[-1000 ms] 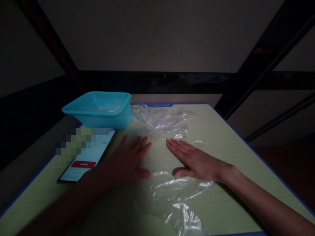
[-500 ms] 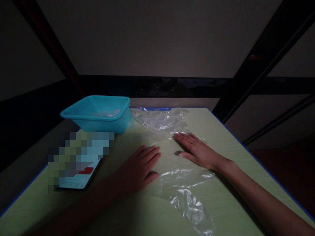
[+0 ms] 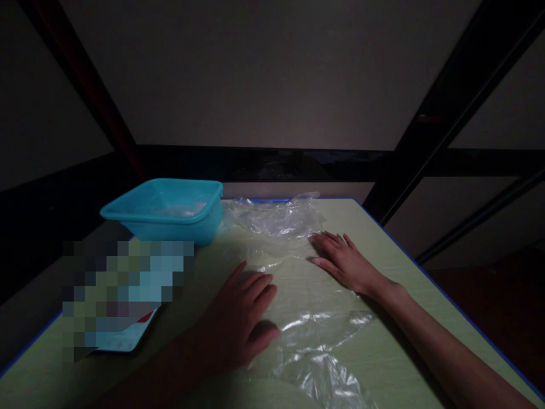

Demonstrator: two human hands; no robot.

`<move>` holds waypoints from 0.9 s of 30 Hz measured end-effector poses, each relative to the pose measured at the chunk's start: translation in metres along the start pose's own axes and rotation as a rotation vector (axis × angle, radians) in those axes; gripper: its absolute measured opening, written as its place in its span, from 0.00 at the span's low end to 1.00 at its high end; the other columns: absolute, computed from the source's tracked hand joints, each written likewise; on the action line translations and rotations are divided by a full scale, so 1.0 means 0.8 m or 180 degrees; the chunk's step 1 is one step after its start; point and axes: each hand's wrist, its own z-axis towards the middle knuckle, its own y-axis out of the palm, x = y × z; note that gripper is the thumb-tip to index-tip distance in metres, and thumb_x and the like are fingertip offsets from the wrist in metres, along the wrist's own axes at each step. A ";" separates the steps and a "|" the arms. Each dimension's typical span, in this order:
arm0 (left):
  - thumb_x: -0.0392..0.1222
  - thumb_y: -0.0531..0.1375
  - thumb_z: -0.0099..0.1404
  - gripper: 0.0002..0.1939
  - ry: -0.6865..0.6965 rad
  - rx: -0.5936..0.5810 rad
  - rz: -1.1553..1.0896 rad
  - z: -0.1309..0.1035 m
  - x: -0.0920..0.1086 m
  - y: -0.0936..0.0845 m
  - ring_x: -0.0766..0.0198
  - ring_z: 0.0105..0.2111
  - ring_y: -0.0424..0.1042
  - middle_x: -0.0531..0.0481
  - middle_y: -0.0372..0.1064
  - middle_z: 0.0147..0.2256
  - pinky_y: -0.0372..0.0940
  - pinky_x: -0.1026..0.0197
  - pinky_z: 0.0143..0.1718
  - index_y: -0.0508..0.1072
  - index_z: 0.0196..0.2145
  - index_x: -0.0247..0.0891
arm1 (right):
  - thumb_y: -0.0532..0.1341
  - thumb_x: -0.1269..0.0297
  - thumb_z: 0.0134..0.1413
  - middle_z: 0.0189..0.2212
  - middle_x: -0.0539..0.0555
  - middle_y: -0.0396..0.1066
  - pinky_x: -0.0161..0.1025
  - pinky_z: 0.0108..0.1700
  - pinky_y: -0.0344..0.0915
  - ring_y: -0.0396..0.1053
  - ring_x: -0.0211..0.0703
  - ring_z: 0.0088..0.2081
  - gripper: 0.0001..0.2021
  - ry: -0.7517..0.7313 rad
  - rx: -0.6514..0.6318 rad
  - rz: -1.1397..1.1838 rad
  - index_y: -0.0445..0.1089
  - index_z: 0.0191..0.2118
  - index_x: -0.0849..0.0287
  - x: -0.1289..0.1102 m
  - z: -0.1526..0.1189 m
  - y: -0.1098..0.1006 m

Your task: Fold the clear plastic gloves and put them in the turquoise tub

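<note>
A clear plastic bag (image 3: 287, 218) lies spread over the pale green table, with a crumpled end toward the back and another creased end toward the front. My left hand (image 3: 240, 318) is palm down at the bag's left side, its fingers spread apart and holding nothing. On the right side of the bag rests my right hand (image 3: 343, 261), palm down with fingers outstretched. It grips nothing, and its fingertips are on or beside the film's edge.
A turquoise plastic basin (image 3: 170, 230) stands at the table's back left with something pale inside. In front of it lies a flat device with a lit screen (image 3: 121, 341), mostly blurred out. The table (image 3: 409, 341) has a blue edge, with a wall behind it.
My right hand has slid slightly outward to the right. My left hand has spread its fingers wider and come a little nearer. The whole view has shifted slightly.
</note>
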 end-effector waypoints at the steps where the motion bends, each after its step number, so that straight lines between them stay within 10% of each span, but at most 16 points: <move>1: 0.45 0.56 0.60 0.21 -0.0027 0.0102 -0.0059 0.000 0.000 0.001 0.52 0.52 0.63 0.40 0.66 0.50 0.41 0.41 0.60 0.66 0.49 0.33 | 0.46 0.47 0.60 0.58 0.63 0.58 0.66 0.56 0.49 0.52 0.59 0.60 0.28 0.0038 -0.0007 -0.0030 0.55 0.58 0.61 0.000 0.000 0.000; 6: 0.41 0.54 0.61 0.19 0.0111 0.0259 -0.0195 -0.003 -0.004 0.008 0.55 0.52 0.62 0.42 0.66 0.50 0.42 0.46 0.61 0.64 0.50 0.35 | 0.49 0.51 0.60 0.57 0.64 0.60 0.65 0.56 0.50 0.54 0.59 0.59 0.25 0.0143 0.0108 -0.0053 0.56 0.57 0.63 0.000 0.001 -0.003; 13: 0.46 0.58 0.59 0.36 0.0226 -0.0351 -0.0230 -0.007 -0.015 0.018 0.51 0.63 0.42 0.43 0.41 0.64 0.45 0.44 0.60 0.49 0.62 0.40 | 0.53 0.65 0.60 0.45 0.61 0.68 0.48 0.50 0.62 0.64 0.47 0.48 0.11 -0.0737 0.0295 0.0954 0.66 0.45 0.63 -0.029 0.000 -0.031; 21: 0.41 0.57 0.61 0.27 0.0332 -0.0155 -0.0437 -0.004 -0.017 0.006 0.49 0.61 0.47 0.39 0.48 0.62 0.47 0.44 0.59 0.58 0.57 0.36 | 0.64 0.67 0.47 0.24 0.50 0.70 0.32 0.32 0.61 0.66 0.35 0.28 0.04 -0.1590 -0.1368 0.1961 0.72 0.30 0.62 -0.069 -0.027 -0.053; 27: 0.30 0.57 0.58 0.09 0.0468 -0.0635 -0.1169 -0.001 0.015 -0.022 0.62 0.37 0.69 0.49 0.71 0.36 0.63 0.62 0.42 0.73 0.37 0.36 | 0.65 0.74 0.40 0.22 0.48 0.71 0.33 0.28 0.57 0.66 0.37 0.27 0.05 -0.1840 -0.2038 0.1356 0.73 0.27 0.59 -0.090 -0.055 -0.063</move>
